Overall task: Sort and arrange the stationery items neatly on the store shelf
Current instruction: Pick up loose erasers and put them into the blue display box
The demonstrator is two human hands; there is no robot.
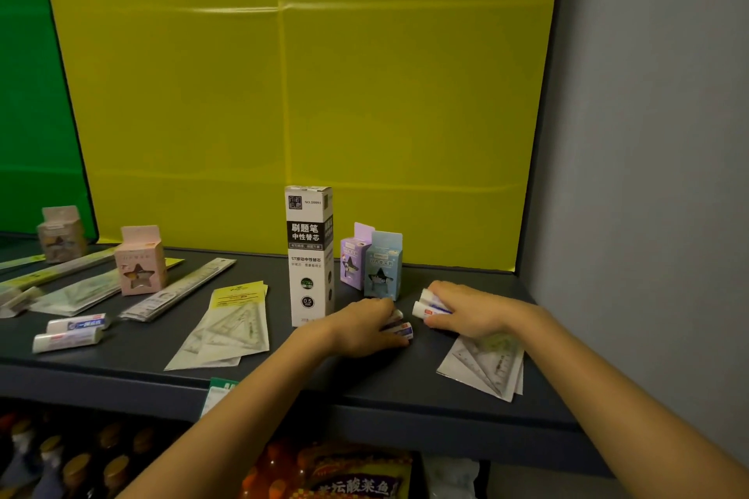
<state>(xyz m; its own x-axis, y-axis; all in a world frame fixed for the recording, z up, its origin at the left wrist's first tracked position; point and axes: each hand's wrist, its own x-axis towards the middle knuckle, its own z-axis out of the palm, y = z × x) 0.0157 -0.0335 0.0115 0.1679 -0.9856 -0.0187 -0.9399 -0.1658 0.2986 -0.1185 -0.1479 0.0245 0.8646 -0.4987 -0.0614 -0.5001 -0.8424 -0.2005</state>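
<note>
On the dark shelf [364, 389], my left hand [360, 326] lies over white glue sticks [401, 327] whose ends poke out past my fingers. My right hand [466, 310] grips two more white glue sticks [425, 306] and rests on a packet of clear set squares [486, 367]. Behind my hands stand a tall white refill box [309, 255], a purple box [354, 255] and a blue box [383, 265]. Two more glue sticks [69, 332] lie at the left.
A pink star-window box [140, 261], another pale box [60, 233], packed rulers [178, 290] and a set-square packet [227, 328] spread over the left half. A yellow backdrop [304, 93] closes the back, a grey wall [648, 174] the right. Bottles and snack packs sit below.
</note>
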